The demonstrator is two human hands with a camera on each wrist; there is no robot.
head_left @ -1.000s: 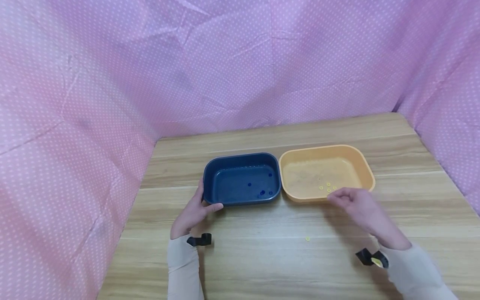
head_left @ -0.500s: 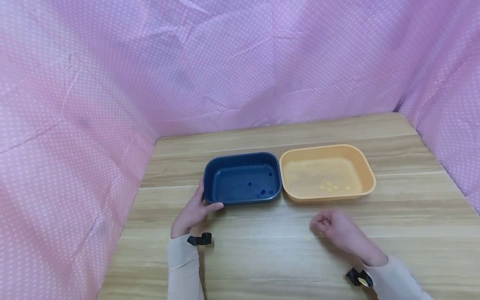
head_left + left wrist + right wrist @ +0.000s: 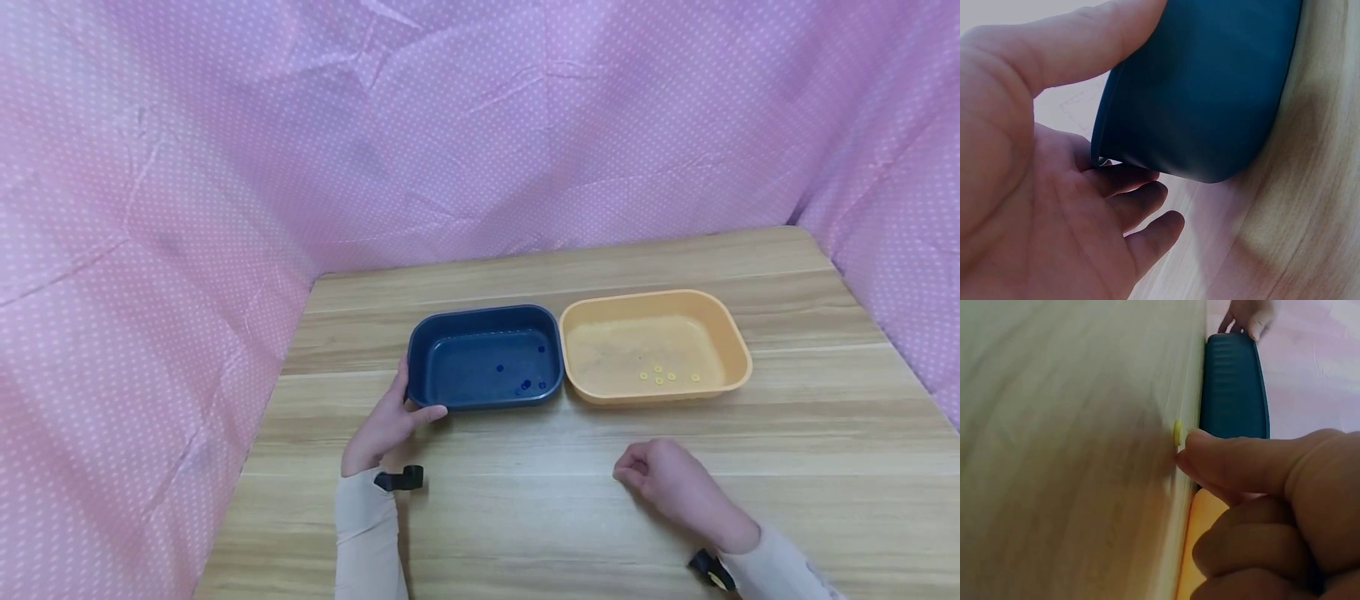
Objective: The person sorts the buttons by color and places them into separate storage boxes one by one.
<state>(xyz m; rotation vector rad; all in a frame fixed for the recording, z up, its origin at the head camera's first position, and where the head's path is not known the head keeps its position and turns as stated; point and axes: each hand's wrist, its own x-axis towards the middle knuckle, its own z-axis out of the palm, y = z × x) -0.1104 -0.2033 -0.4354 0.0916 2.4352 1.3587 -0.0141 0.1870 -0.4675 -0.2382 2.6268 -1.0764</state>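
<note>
My left hand (image 3: 382, 425) grips the near left corner of the dark blue bin (image 3: 491, 403), thumb along its front and fingers at its left side. In the left wrist view the thumb (image 3: 1079, 47) overlaps the bin's rim. A small yellow ring (image 3: 1177, 432) lies flat on the wooden table, seen edge-on in the right wrist view. My right hand (image 3: 678, 492) is low over the table with its fingers curled, thumb and index tips right at the ring. In the head view the hand hides that ring.
A yellow-orange bin (image 3: 656, 396) stands against the blue bin's right side, with several yellow rings (image 3: 671, 377) inside. Several small dark blue pieces (image 3: 500, 368) lie in the blue bin. Pink dotted cloth (image 3: 480, 133) hangs behind the table (image 3: 510, 525) and at its sides.
My right hand has come from the yellow-orange bin's front rim down to the table ring. One more yellow ring shows in that bin. My left hand stays in place.
</note>
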